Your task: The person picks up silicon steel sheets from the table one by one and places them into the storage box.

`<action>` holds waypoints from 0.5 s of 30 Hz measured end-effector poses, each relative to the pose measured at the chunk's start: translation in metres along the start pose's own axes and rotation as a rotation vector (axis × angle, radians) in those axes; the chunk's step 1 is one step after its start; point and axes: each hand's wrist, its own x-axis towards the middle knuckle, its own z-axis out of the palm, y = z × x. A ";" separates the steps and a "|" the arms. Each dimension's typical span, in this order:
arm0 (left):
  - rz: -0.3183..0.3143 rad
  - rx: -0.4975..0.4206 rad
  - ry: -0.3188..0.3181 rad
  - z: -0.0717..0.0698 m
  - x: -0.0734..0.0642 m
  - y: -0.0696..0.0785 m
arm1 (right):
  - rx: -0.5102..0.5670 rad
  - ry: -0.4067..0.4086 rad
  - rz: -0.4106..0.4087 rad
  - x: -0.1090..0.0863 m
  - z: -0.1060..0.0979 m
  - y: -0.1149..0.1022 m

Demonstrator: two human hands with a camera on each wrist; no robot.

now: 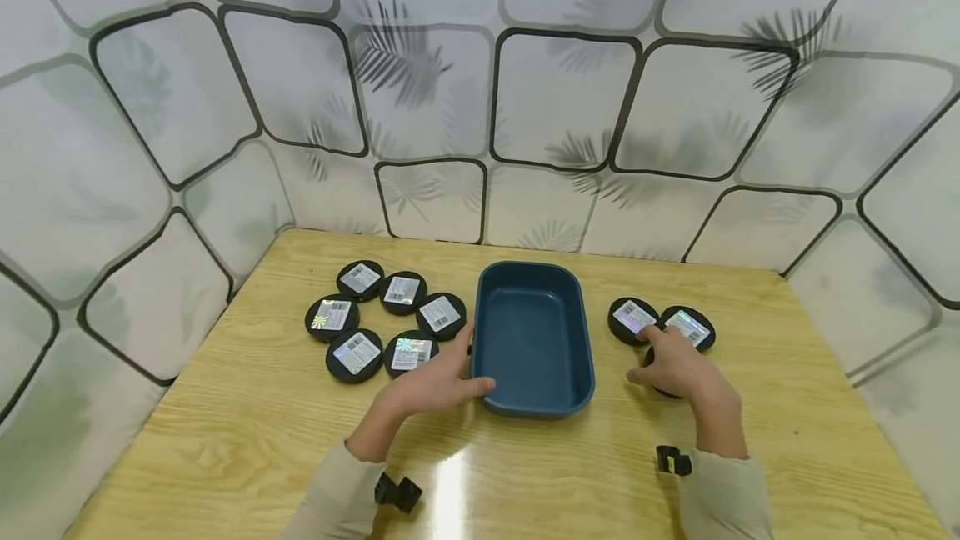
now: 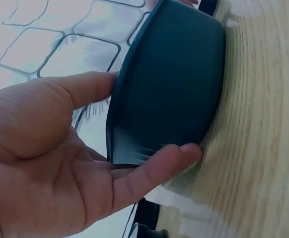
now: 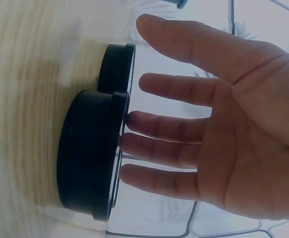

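The dark blue rectangular bin (image 1: 532, 340) stands on the table with its inside bare. My left hand (image 1: 438, 382) is at its left side: the thumb touches the rim and the straight fingers lie along the outer wall (image 2: 169, 84). Over at the right, my right hand (image 1: 686, 365) hovers with extended fingers above a round black disc-shaped container (image 1: 666, 393), mostly hidden under it. In the right wrist view the fingertips are at the labelled top of a black container (image 3: 87, 153). Two more labelled black containers (image 1: 632, 319) (image 1: 692, 325) lie just behind that hand.
Left of the bin, several round black containers (image 1: 355, 355) with white barcode labels lie in a loose ring on the wooden table (image 1: 247, 407). A patterned cloth wall (image 1: 555, 98) encloses the table's back and sides. Both wrists wear black straps with small devices.
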 end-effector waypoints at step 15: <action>-0.091 -0.140 -0.016 -0.001 0.000 -0.003 | -0.031 0.046 0.082 0.002 -0.002 0.011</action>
